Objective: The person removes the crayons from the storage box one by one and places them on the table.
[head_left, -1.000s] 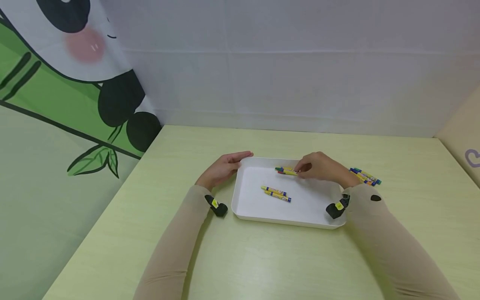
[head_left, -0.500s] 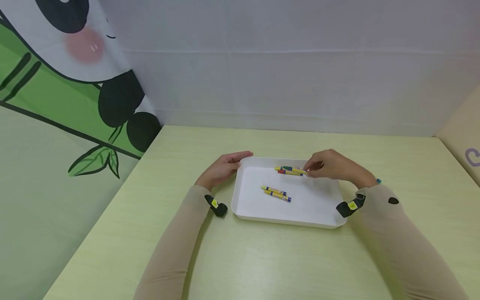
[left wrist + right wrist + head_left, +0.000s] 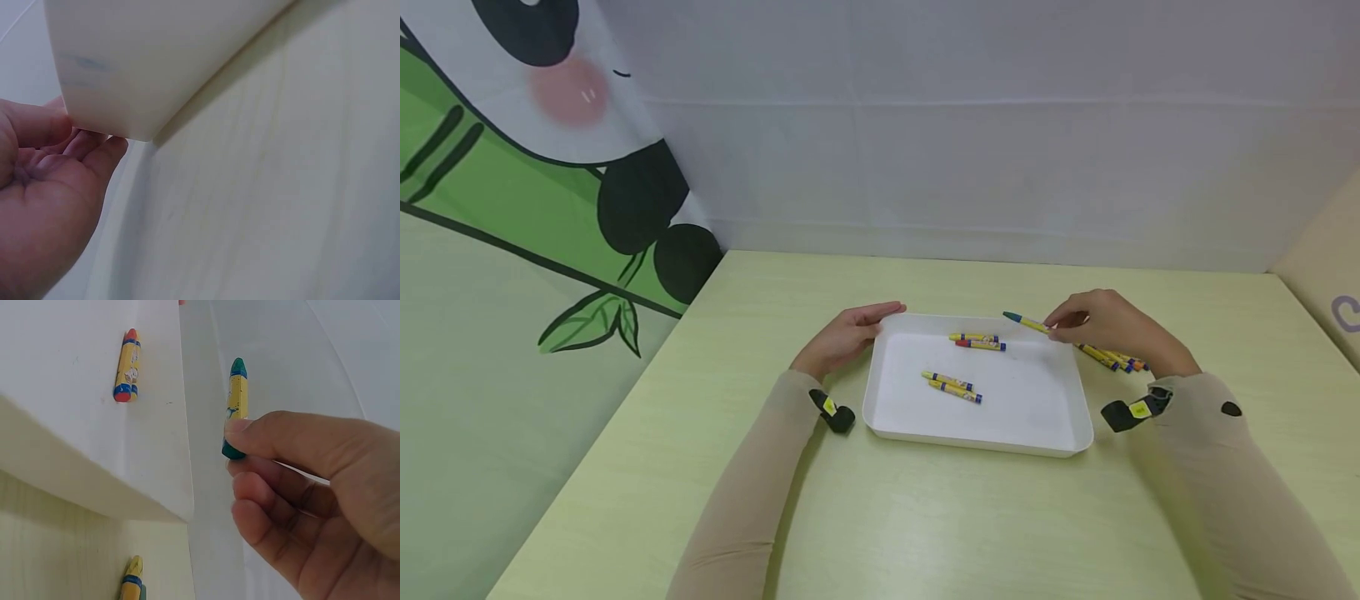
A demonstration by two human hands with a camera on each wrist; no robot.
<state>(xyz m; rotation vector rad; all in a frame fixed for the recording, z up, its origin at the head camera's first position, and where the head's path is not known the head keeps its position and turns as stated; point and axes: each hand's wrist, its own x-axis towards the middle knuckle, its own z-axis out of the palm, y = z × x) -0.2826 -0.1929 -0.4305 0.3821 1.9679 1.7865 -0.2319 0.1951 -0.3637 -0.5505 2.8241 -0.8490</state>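
A green crayon (image 3: 1026, 322) with a yellow wrapper is pinched between the thumb and index finger of my right hand (image 3: 1105, 321). In the head view it is above the back right corner of the white tray (image 3: 1030, 417), its green tip pointing left. My left hand (image 3: 842, 335) holds the tray's back left corner, thumb and fingertips at the rim in the left wrist view. Inside the tray, a red crayon (image 3: 981, 345) lies beside a yellow crayon (image 3: 964, 337) near the back. Two more yellow-wrapped crayons (image 3: 955, 392) lie side by side near the middle.
Several loose crayons (image 3: 1108, 358) lie on the light wood table (image 3: 925, 517) to the right of the tray, partly hidden by my right hand. A white cloth (image 3: 970, 183) hangs behind the table. A panel (image 3: 1326, 283) stands along the right side.
My right hand has moved right from the crayons at the tray's back and lifted the green crayon away from them. The red and yellow crayons stay there. My left hand keeps its place.
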